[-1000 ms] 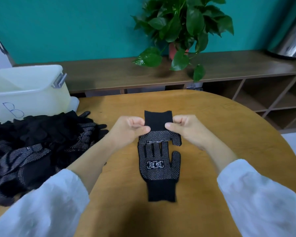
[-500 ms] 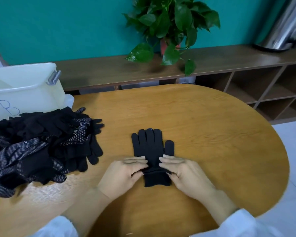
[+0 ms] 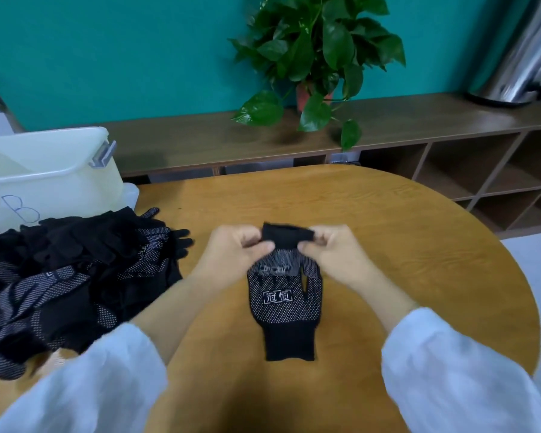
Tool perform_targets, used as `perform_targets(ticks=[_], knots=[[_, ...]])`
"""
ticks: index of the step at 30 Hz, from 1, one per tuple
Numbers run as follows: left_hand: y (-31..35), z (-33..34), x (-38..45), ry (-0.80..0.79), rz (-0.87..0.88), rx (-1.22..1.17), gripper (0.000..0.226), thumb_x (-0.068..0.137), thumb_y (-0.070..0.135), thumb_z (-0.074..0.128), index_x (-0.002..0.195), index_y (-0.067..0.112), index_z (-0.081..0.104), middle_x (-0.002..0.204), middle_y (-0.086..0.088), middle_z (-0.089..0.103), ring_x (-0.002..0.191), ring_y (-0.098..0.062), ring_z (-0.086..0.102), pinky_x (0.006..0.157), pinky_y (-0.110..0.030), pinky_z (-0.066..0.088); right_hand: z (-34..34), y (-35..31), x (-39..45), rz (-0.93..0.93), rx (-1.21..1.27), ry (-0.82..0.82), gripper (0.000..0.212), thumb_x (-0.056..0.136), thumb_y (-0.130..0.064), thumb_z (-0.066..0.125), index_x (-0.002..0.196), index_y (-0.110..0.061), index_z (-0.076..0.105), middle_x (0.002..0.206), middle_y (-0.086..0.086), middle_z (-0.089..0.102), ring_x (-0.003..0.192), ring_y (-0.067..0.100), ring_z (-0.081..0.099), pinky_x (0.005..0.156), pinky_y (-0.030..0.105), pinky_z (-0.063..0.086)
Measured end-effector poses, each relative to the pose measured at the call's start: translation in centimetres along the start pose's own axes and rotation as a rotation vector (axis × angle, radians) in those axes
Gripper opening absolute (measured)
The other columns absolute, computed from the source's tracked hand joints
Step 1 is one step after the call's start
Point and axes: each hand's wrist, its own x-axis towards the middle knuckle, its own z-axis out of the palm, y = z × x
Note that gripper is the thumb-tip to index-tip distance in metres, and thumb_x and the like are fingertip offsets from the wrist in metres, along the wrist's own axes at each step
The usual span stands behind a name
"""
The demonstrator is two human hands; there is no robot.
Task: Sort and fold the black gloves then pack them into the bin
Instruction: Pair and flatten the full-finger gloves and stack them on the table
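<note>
A black glove [image 3: 283, 304] with white grip dots and a white logo lies palm up in the middle of the round wooden table [image 3: 419, 260], its cuff pointing toward me. Over its fingertips lies a second dotted glove, whose plain black cuff [image 3: 288, 234] is at the far end. My left hand [image 3: 235, 248] pinches that cuff's left edge and my right hand [image 3: 328, 248] pinches its right edge, thumbs on top. A heap of black gloves [image 3: 69, 270] covers the table's left side. The translucent white bin [image 3: 44, 176], marked with a blue letter, stands behind the heap.
A potted green plant [image 3: 319, 51] and a shiny metal can [image 3: 525, 57] stand on the low wooden shelf unit [image 3: 450, 114] behind the table, against a teal wall. The table's rounded edge drops off on the right to a pale floor.
Half a second ago both hands lay flat on the near cuff of a glove lying plain side up. Now they pinch a cuff at the far end and the dotted sides show.
</note>
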Motion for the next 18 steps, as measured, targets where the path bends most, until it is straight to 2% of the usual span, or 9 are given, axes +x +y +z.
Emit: perform_targets(ticks=[3, 5, 7, 9, 10, 12, 14, 16, 18], knots=[[2.7, -1.4, 3.7, 0.025, 0.014, 0.006, 0.039, 0.087, 0.016, 0.072, 0.058, 0.01, 0.047, 0.049, 0.004, 0.046, 0.045, -0.005, 0.041, 0.05, -0.012, 0.04, -1.3, -3.4, 3.3, 0.016, 0.121, 0.014, 0.019, 0.091, 0.003, 0.06, 0.092, -0.012, 0.071, 0.083, 0.0, 0.071, 0.067, 0.008, 0.066, 0.061, 0.018, 0.051], [3.7, -2.3, 5.6, 0.067, 0.055, -0.014, 0.043, 0.087, 0.016, 0.073, 0.057, 0.011, 0.042, 0.05, 0.005, 0.034, 0.044, -0.004, 0.029, 0.047, -0.01, 0.032, -2.0, -5.1, 4.8, -0.031, 0.187, 0.03, 0.02, 0.091, 0.005, 0.058, 0.09, -0.011, 0.07, 0.076, -0.004, 0.07, 0.06, 0.002, 0.065, 0.055, 0.015, 0.05], [4.1, -3.0, 6.8, 0.095, 0.086, -0.048, 0.043, 0.086, 0.015, 0.074, 0.056, 0.012, 0.044, 0.05, 0.007, 0.036, 0.046, -0.004, 0.03, 0.048, -0.011, 0.031, -2.3, -5.8, 5.7, -0.077, 0.199, 0.036, 0.022, 0.091, 0.005, 0.057, 0.086, -0.012, 0.07, 0.067, -0.008, 0.07, 0.057, 0.002, 0.064, 0.054, 0.017, 0.05], [4.0, -3.2, 7.3, 0.099, 0.086, -0.047, 0.039, 0.087, 0.014, 0.074, 0.057, 0.008, 0.048, 0.049, 0.006, 0.045, 0.048, -0.006, 0.037, 0.053, -0.013, 0.037, -2.4, -5.6, 6.2, -0.085, 0.208, 0.038, 0.024, 0.091, 0.005, 0.057, 0.082, -0.014, 0.069, 0.062, -0.01, 0.069, 0.056, 0.002, 0.063, 0.054, 0.018, 0.051], [3.7, -3.0, 7.2, 0.087, 0.08, -0.041, 0.038, 0.087, 0.014, 0.073, 0.059, 0.004, 0.05, 0.051, 0.001, 0.051, 0.05, -0.011, 0.043, 0.057, -0.017, 0.043, -2.3, -5.1, 6.2, -0.072, 0.205, 0.038, 0.024, 0.091, 0.005, 0.057, 0.082, -0.014, 0.069, 0.062, -0.011, 0.069, 0.055, 0.002, 0.064, 0.053, 0.018, 0.051], [2.6, -2.4, 6.9, 0.04, 0.047, -0.035, 0.036, 0.088, 0.017, 0.072, 0.068, -0.006, 0.054, 0.064, -0.02, 0.057, 0.057, -0.025, 0.049, 0.069, -0.036, 0.056, -1.9, -3.6, 6.0, -0.037, 0.165, 0.028, 0.021, 0.092, 0.003, 0.058, 0.087, -0.013, 0.071, 0.068, -0.011, 0.071, 0.06, 0.001, 0.066, 0.056, 0.016, 0.05], [1.4, -1.7, 6.4, 0.012, -0.002, -0.024, 0.036, 0.087, 0.019, 0.072, 0.069, -0.007, 0.054, 0.063, -0.018, 0.054, 0.059, -0.019, 0.049, 0.075, -0.043, 0.054, -1.5, -2.4, 5.6, -0.008, 0.146, 0.007, 0.02, 0.092, 0.0, 0.059, 0.093, -0.015, 0.072, 0.077, -0.009, 0.073, 0.069, 0.002, 0.068, 0.062, 0.017, 0.051], [0.9, -1.2, 6.1, 0.01, -0.021, -0.034, 0.034, 0.087, 0.017, 0.073, 0.064, 0.0, 0.056, 0.06, -0.012, 0.059, 0.059, -0.014, 0.052, 0.071, -0.041, 0.055, -1.4, -1.8, 5.5, 0.013, 0.149, -0.008, 0.022, 0.093, -0.001, 0.059, 0.09, -0.019, 0.071, 0.08, -0.007, 0.074, 0.072, 0.005, 0.069, 0.063, 0.019, 0.051], [0.8, -1.1, 5.8, 0.013, -0.028, -0.029, 0.03, 0.086, 0.018, 0.074, 0.065, 0.003, 0.059, 0.073, -0.021, 0.066, 0.065, -0.02, 0.058, 0.078, -0.043, 0.057, -1.5, -1.7, 5.3, 0.016, 0.134, -0.018, 0.023, 0.092, -0.001, 0.06, 0.085, -0.019, 0.071, 0.077, -0.007, 0.073, 0.068, 0.005, 0.069, 0.061, 0.019, 0.051]])
